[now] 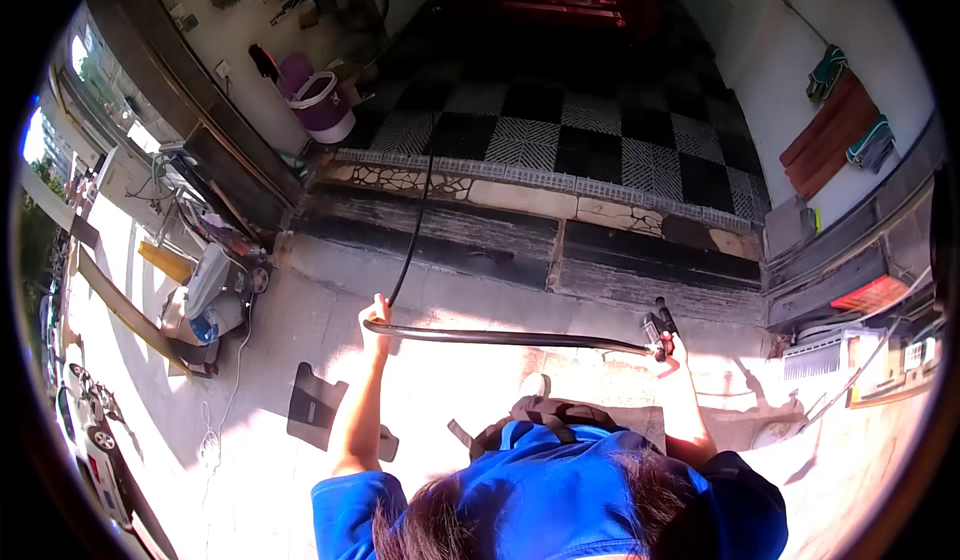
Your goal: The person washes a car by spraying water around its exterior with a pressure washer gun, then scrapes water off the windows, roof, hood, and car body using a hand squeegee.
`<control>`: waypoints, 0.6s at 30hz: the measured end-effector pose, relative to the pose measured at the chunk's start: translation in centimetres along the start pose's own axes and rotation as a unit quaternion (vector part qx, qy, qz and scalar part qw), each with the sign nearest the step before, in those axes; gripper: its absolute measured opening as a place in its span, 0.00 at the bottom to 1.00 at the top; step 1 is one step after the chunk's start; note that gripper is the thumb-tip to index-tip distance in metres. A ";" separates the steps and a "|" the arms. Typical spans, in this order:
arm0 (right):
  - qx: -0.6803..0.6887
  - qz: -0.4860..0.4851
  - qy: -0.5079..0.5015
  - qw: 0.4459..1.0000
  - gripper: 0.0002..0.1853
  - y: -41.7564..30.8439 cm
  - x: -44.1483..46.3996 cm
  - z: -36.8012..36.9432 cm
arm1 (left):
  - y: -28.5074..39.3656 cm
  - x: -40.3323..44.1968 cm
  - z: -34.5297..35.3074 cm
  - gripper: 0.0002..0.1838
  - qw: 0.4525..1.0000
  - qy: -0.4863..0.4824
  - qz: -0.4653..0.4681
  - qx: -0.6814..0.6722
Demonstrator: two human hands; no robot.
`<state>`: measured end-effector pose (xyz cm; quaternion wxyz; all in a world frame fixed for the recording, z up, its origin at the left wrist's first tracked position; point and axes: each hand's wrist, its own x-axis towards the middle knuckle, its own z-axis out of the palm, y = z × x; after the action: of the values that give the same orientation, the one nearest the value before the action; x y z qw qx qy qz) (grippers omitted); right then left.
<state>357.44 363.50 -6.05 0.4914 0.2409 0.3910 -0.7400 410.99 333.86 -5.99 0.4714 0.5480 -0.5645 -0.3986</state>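
Observation:
A black hose [510,338] is stretched nearly level in front of me, between my two hands. My left hand [377,314] is closed around it where it bends. From that bend the hose runs up and away over the sill onto the garage floor. At the hose's other end is a dark spray gun [657,330] with a metal-looking fitting. My right hand [675,350] has its fingers wrapped around this gun; its exact shape is too small to make out.
Ahead, a red car [560,0] stands on checkered floor tiles [590,150] beyond a raised sill [500,200]. A purple and white bucket [322,110] sits at the left wall. Cloths [830,135] hang on the right wall. Cluttered items [215,300] are on my left, boxes [880,365] on my right.

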 end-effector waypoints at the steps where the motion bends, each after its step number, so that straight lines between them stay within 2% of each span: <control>1: 0.100 0.071 -0.038 0.992 0.13 0.7 1.2 -2.3 | 1.7 -5.0 -4.9 0.30 0.983 0.000 -0.013 0.182; 2: 0.093 0.105 0.005 0.990 0.14 1.9 2.6 -5.0 | 1.2 -10.8 -10.2 0.28 0.956 0.000 0.054 0.289; 3: 0.086 0.139 0.047 0.985 0.15 2.9 3.0 -6.4 | -3.9 -16.4 -17.3 0.25 0.920 -0.013 0.098 0.379; 4: 0.099 0.138 0.135 0.976 0.15 4.8 -2.4 -3.7 | -2.1 -23.1 -22.0 0.23 0.850 0.037 0.230 0.472; 5: 0.013 0.096 0.200 0.975 0.16 7.1 -3.7 -4.4 | -8.8 -31.0 -29.4 0.24 0.860 0.094 0.128 0.484; 6: -0.004 0.093 0.194 0.977 0.16 9.1 -4.5 -6.5 | -2.0 -39.0 -30.4 0.19 0.786 0.036 0.079 0.612; 8: -0.041 0.102 0.197 0.974 0.18 11.6 -8.8 -10.2 | -2.0 -55.5 -35.0 0.18 0.761 0.128 -0.052 0.634; 9: -0.057 0.112 0.197 0.972 0.18 12.1 -11.0 -11.4 | -1.9 -63.5 -35.5 0.18 0.728 0.188 -0.095 0.652; 10: -0.006 0.154 0.197 0.968 0.18 12.6 -11.6 -13.8 | -2.5 -71.1 -35.9 0.17 0.691 0.212 -0.036 0.690; 11: -0.028 0.163 0.208 0.964 0.19 13.0 -13.0 -14.6 | -3.2 -77.9 -36.0 0.18 0.671 0.211 -0.129 0.699; 12: -0.049 0.177 0.216 0.959 0.19 13.2 -14.4 -15.4 | -2.3 -82.5 -33.5 0.17 0.678 0.220 -0.241 0.659; 13: -0.066 0.189 0.220 0.955 0.19 13.1 -15.4 -15.9 | -2.6 -84.3 -30.3 0.16 0.685 0.225 -0.338 0.605; 14: -0.043 0.209 0.206 0.955 0.18 13.0 -16.2 -16.5 | -2.3 -83.8 -26.8 0.15 0.692 0.224 -0.394 0.561; 16: -0.055 0.215 0.201 0.954 0.22 12.9 -16.2 -18.3 | 0.2 -78.8 -19.6 0.14 0.724 0.203 -0.405 0.520; 18: -0.059 0.222 0.203 0.952 0.25 12.5 -14.9 -19.7 | 1.6 -72.7 -13.6 0.13 0.776 0.171 -0.349 0.497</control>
<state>374.31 384.96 -10.71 0.5667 0.4371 0.4621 -0.5238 420.55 407.17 -8.14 0.0506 0.9246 -0.3642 -0.0993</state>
